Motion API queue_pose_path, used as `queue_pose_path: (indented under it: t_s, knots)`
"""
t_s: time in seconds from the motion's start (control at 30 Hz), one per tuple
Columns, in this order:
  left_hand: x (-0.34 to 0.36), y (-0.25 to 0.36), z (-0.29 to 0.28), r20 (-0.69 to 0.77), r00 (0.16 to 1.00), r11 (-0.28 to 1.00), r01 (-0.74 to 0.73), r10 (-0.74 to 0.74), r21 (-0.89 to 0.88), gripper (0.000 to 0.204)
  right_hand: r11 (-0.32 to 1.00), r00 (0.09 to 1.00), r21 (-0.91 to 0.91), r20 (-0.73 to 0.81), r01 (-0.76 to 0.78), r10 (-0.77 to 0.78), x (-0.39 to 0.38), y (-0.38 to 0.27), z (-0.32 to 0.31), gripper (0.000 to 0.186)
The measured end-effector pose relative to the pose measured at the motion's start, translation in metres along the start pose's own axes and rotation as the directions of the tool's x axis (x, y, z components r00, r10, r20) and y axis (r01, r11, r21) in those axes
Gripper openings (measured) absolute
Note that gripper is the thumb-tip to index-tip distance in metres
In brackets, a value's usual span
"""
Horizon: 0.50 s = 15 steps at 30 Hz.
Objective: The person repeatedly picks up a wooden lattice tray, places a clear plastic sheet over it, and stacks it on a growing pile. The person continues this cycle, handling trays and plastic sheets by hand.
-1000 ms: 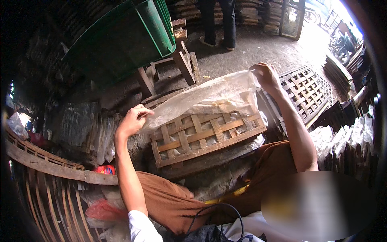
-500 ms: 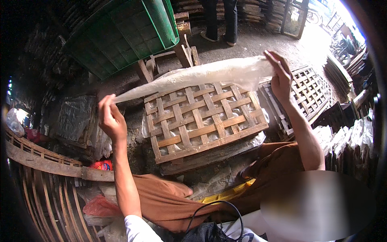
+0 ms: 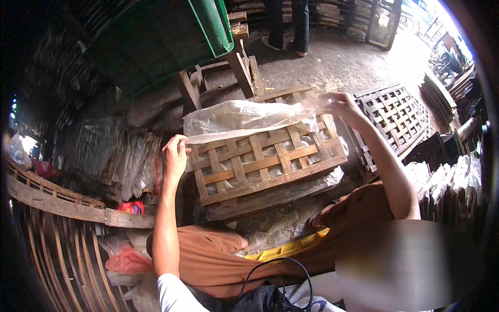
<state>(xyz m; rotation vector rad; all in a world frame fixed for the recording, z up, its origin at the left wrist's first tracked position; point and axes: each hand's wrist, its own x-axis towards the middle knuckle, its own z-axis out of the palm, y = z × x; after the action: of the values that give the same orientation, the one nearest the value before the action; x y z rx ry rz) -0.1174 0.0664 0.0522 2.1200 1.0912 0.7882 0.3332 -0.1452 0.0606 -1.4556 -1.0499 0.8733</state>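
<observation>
My left hand [image 3: 175, 154] pinches the near left end of a long, crumpled translucent plastic sheet [image 3: 223, 119], just beside a woven bamboo rack [image 3: 265, 164]. My right hand [image 3: 338, 105] holds the sheet’s other end above the rack’s back right corner; the fingertips are partly blurred. The sheet lies slack across the back part of the lattice, hiding some of it. Under the rack, wrapped layers [image 3: 275, 192] with plastic edges show.
A second lattice rack [image 3: 390, 117] lies at right, beside upright plastic-lined boards [image 3: 447, 177]. A green crate [image 3: 156, 41] stands on a wooden support [image 3: 239, 73]. Someone’s dark-trousered legs [image 3: 299, 26] are behind. A slatted wooden frame [image 3: 78, 212] with red plastic [image 3: 127, 260] is at left.
Since half a second ago both hands have come inward, the right one also downward. The sheet, earlier held raised and stretched, now sags lower over the back of the rack.
</observation>
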Motion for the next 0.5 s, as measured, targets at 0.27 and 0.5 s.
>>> queue_pose_path:
  t_s: [0.27, 0.5]
  knots:
    - [0.025, 0.011, 0.002, -0.321, 0.824, 0.88, -0.47, 0.466, 0.07, 0.013, 0.39, 0.514, -0.749, -0.077, 0.536, -0.854, 0.018, -0.073, 0.046, 0.05]
    - [0.0, 0.014, 0.001, -0.079, 0.926, 0.916, -0.35, 0.37, 0.197, 0.013, 0.289, 0.705, -0.854, 0.121, 0.432, -0.698, 0.01, -0.026, 0.02, 0.04]
